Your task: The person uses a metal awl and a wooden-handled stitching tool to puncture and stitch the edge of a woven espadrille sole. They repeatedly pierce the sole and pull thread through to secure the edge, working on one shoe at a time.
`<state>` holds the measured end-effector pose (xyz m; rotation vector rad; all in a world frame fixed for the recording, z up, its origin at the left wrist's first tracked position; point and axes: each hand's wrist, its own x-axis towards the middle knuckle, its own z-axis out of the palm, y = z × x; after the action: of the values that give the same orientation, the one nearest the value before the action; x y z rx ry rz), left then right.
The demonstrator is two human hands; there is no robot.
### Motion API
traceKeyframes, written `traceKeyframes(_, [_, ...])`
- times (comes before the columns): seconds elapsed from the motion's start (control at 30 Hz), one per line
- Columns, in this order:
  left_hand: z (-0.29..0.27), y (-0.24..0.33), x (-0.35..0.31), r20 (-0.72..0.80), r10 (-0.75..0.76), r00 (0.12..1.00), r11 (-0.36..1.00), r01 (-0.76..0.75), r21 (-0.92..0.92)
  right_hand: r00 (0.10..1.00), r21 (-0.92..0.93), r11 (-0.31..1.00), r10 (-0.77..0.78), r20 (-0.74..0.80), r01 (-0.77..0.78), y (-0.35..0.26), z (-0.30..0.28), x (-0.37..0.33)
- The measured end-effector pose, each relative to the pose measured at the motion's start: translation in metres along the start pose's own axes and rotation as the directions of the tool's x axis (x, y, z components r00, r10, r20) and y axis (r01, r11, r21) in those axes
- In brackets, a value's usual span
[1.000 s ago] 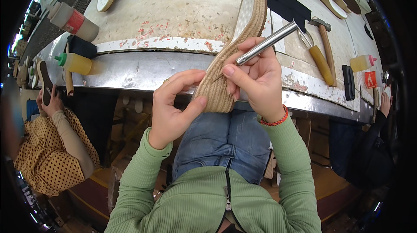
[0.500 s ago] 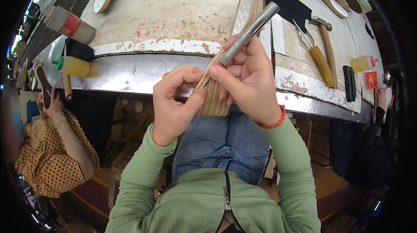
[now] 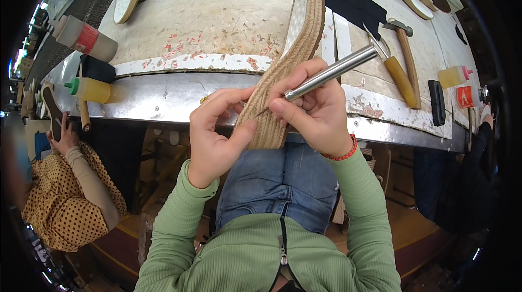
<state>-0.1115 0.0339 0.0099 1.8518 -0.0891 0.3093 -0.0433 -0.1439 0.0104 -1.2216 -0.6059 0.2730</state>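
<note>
- Tan rope (image 3: 267,129) covers the side of the wedge shoe sole (image 3: 302,47); in the head view this sole is held in the air, over the near edge of the bench (image 3: 206,25).
- Its long axis goes from the thick end, low and close to the body, up to the toe end, which points away and somewhat to the right.
- Left hand (image 3: 220,129) is the nearer one to the thick end; its grip is clamped there, with the thumb on the rope side and the other fingers at the left edge.
- Right hand (image 3: 312,101) is placed a little higher, at the right side of the sole; its grip is closed around a metal rod (image 3: 337,73), which slants up to the right, away from the sole.
- Most important, I judge, is the spot between the two thumbs, where a short dark line (image 3: 262,112) lies on the rope, lower left of the right grip. I cannot tell if it is a tool tip.
- Both forearms come from below, and the hands turn inward, thumbs toward the body.
- Farther right on the bench, a hammer (image 3: 408,58) and a yellow-handled awl (image 3: 400,81) lie apart from both hands.
</note>
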Motion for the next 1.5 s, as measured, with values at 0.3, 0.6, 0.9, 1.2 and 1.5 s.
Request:
traceKeyframes(0.3, [0.0, -0.007, -0.002, -0.025, 0.001, 1.0, 0.999, -0.001, -0.038, 0.983, 0.196, 0.971, -0.105, -0.148, 0.133, 0.015, 0.008, -0.005])
traceKeyframes(0.6, [0.004, -0.013, -0.005, -0.061, -0.02, 0.998, 0.989, 0.011, -0.147, 0.987, -0.002, 0.988, -0.153, -0.052, 0.153, 0.018, 0.004, -0.008])
traceKeyframes(0.9, [0.004, -0.017, -0.005, -0.079, 0.04, 0.996, 0.992, -0.049, -0.113, 0.982, 0.147, 0.98, -0.112, -0.153, 0.135, 0.017, 0.011, -0.009])
traceKeyframes(1.2, [0.006, -0.018, -0.004, -0.089, 0.065, 0.994, 0.988, -0.077, -0.132, 0.977, 0.028, 0.98, -0.193, -0.092, 0.197, 0.022, 0.009, -0.011])
traceKeyframes(1.5, [0.005, -0.022, -0.004, -0.104, 0.036, 0.994, 0.991, -0.049, -0.123, 0.968, -0.12, 0.976, -0.2, -0.151, 0.183, 0.021, 0.018, -0.01])
